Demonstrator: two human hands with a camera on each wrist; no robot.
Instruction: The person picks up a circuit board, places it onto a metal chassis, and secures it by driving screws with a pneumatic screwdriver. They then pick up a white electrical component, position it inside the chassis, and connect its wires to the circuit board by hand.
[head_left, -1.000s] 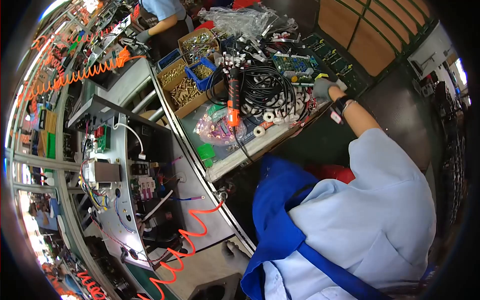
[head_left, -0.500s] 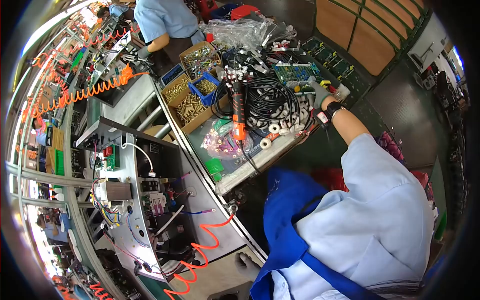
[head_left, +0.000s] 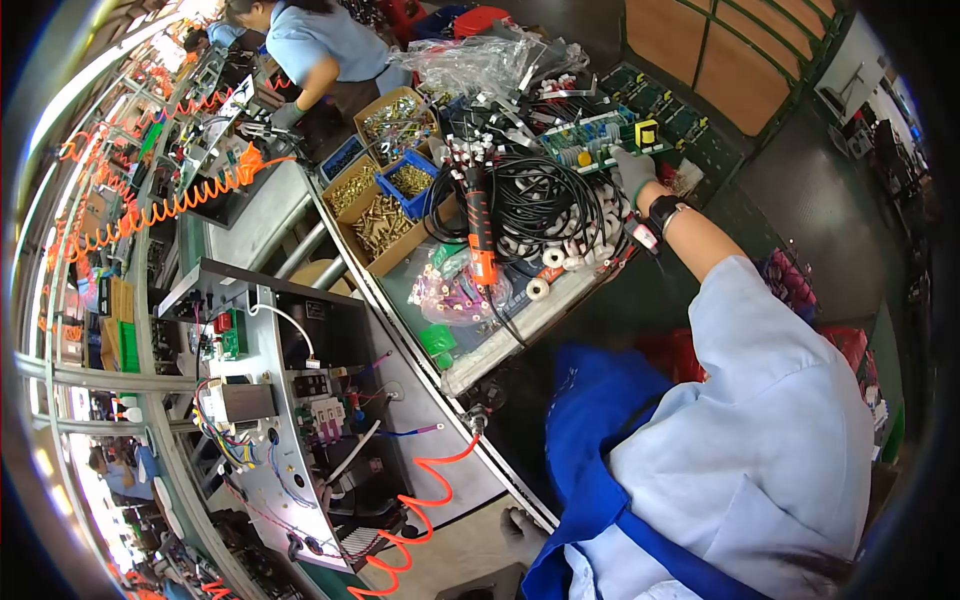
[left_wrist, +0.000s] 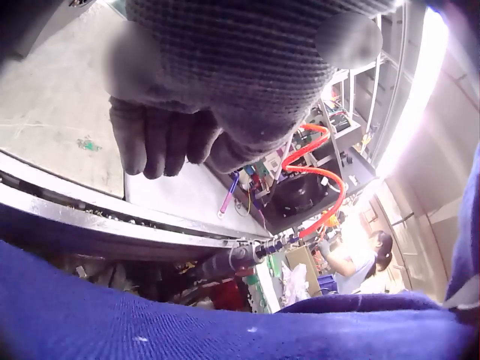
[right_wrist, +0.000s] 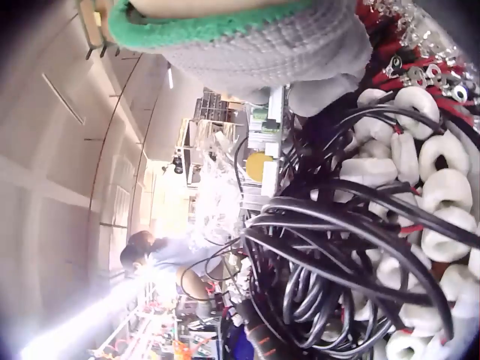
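Head view: my right gray-gloved hand [head_left: 633,177] grips green circuit board [head_left: 592,143] by edge, coiled black cables [head_left: 527,205] beside it; my left hand [head_left: 523,535] relaxed, fingers loosely curled.

The head view is evenly lit and mostly sharp, bent by fisheye distortion, its corners sunk in black; daylight is blown out at far left. Both wrist views are hazed by glare from a ceiling light [left_wrist: 412,97], and blurred smudges are seen in the left.
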